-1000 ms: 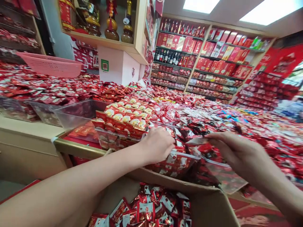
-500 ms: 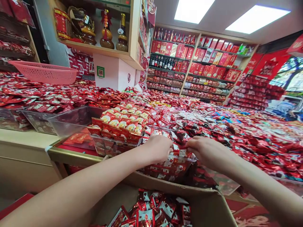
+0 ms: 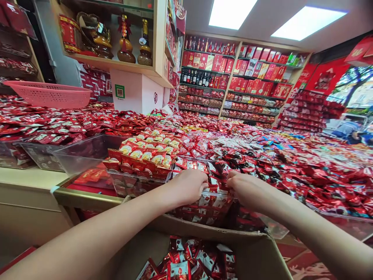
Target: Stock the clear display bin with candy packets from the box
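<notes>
Both hands are over a clear plastic bin (image 3: 201, 210) of red and white wrapped sweets. My left hand (image 3: 190, 186) is at the bin's left part, its fingers curled down onto packets; what they hold is hidden. At the right part, my right hand (image 3: 244, 190) has its fingers bent together among the wrappers, and I cannot make out what is in them. Below, a cardboard box (image 3: 250, 249) holds loose red and white packets (image 3: 179, 268). Left of my hands, another clear bin (image 3: 125, 184) carries rows of red and yellow packets (image 3: 145, 153).
Heaps of wrapped sweets (image 3: 320, 175) stretch to the right and back. A pink basket (image 3: 52, 95) rests on sweets at the left. A display cabinet (image 3: 110, 64) juts out at upper left. A brass-coloured counter edge (image 3: 87, 198) runs beside the box.
The view has shifted slightly. My right hand has moved a little left and its fingers are more curled. My left hand stays over the same bin.
</notes>
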